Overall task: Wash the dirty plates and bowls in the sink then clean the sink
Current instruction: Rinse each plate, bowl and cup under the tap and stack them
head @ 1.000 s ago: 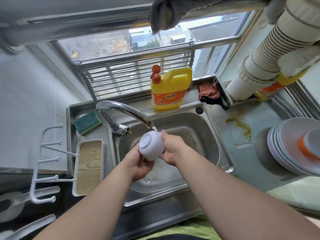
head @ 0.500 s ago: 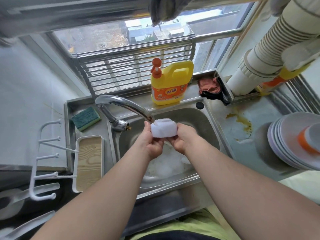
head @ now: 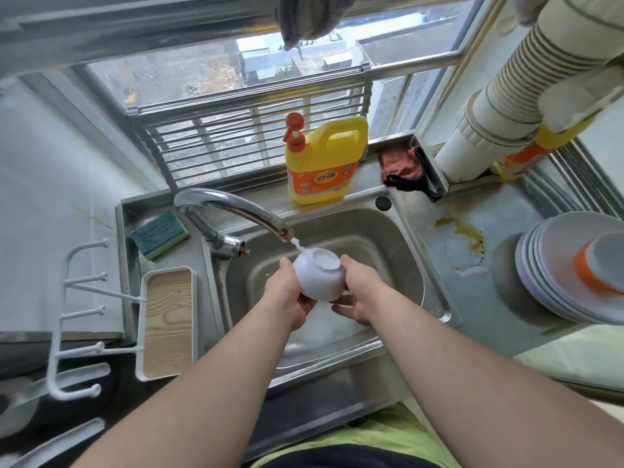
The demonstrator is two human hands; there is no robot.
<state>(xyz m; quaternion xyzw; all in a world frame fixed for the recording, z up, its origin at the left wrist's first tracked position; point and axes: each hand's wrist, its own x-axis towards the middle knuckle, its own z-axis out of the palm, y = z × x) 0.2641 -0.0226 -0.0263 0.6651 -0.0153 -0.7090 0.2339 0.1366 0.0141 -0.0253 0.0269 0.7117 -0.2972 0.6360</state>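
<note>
A small white bowl (head: 319, 276) is upside down over the steel sink (head: 405, 251), its foot ring facing up. My left hand (head: 290, 295) grips its left side and my right hand (head: 358, 295) grips its right side, fingers curled under the rim. Water runs from the faucet (head: 236, 211) onto the bowl's base. Foam lies in the sink bottom below my hands.
A yellow detergent bottle (head: 324, 163) stands behind the sink, a green sponge (head: 160, 234) at the left. Stacked white plates (head: 553, 265) carrying an orange-and-white bowl (head: 601, 265) sit on the right counter near a yellow stain (head: 462, 231). A wooden-bottomed tray (head: 167, 319) lies left.
The bowl has turned in my hands: its base faced me, then lay flat under the spout, and now tilts base-up under the running water, slightly lower in the sink.
</note>
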